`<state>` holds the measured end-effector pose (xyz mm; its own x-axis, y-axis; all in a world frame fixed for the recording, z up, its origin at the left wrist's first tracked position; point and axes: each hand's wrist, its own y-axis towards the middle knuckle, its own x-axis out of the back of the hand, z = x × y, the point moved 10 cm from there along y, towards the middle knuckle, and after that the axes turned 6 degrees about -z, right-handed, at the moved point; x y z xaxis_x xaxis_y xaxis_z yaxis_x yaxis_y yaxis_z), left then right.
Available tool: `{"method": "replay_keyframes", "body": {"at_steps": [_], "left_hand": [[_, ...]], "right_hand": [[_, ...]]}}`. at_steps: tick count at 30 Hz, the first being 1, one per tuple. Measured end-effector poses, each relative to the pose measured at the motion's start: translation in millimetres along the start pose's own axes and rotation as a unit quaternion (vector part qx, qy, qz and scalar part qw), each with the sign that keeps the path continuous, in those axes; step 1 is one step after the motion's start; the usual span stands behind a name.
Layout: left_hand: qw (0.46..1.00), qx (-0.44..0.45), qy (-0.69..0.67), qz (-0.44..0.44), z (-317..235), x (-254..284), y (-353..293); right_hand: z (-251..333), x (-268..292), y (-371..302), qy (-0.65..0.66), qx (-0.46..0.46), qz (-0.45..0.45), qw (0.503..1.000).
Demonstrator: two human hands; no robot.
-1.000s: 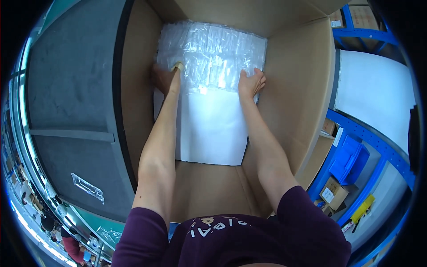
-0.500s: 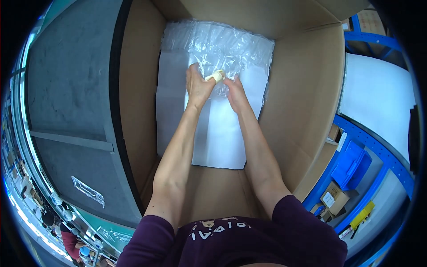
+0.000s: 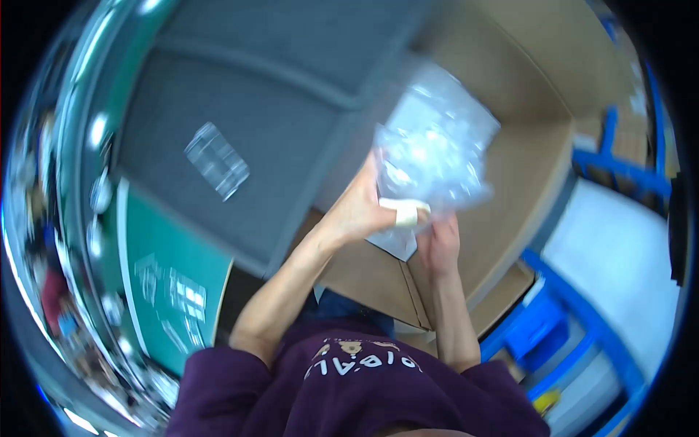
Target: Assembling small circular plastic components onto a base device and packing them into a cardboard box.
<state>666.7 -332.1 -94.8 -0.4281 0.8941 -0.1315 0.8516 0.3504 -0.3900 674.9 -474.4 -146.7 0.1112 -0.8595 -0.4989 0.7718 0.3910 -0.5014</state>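
My left hand (image 3: 364,207) is closed on the left side of a shiny bundle of clear plastic pieces (image 3: 435,156), its thumb in a pale yellow wrap (image 3: 406,212). At the bundle's lower edge, my right hand (image 3: 441,249) grips from below, fingertips partly hidden by the plastic. The bundle is held up over an open cardboard box (image 3: 535,175). Behind it, a white sheet (image 3: 408,109) shows inside the box. Motion smears the plastic, so I cannot tell how many pieces there are.
A dark grey surface (image 3: 240,95) left of the box carries a clear plastic tray (image 3: 217,160). More clear plastic pieces (image 3: 187,293) lie on a green tabletop (image 3: 156,240). Blue shelving (image 3: 582,313) with a blue bin (image 3: 536,331) stands at the right.
The clear plastic bundle has come up out of the box toward me, gripped in both hands. My view has swung left, bringing more of the grey surface and green tabletop into sight.
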Motion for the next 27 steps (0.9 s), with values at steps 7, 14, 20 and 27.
{"method": "replay_keyframes", "body": {"at_steps": [7,14,20,27], "left_hand": [[0.977,-0.032,0.151,-0.146,-78,226,-226],[0.958,0.116,0.241,-0.102,-20,414,-416],[0.916,0.216,0.332,0.069,90,501,-456],[0.933,0.127,0.327,0.073,107,520,-451]], "right_hand": [[-133,-223,-151,-0.338,-0.126,0.336,0.870],[-338,-351,-355,-0.126,-0.461,0.432,0.765],[-495,-341,-426,-0.109,-0.595,0.306,0.735],[-489,-339,-440,-0.433,-0.622,0.461,0.461]]}}
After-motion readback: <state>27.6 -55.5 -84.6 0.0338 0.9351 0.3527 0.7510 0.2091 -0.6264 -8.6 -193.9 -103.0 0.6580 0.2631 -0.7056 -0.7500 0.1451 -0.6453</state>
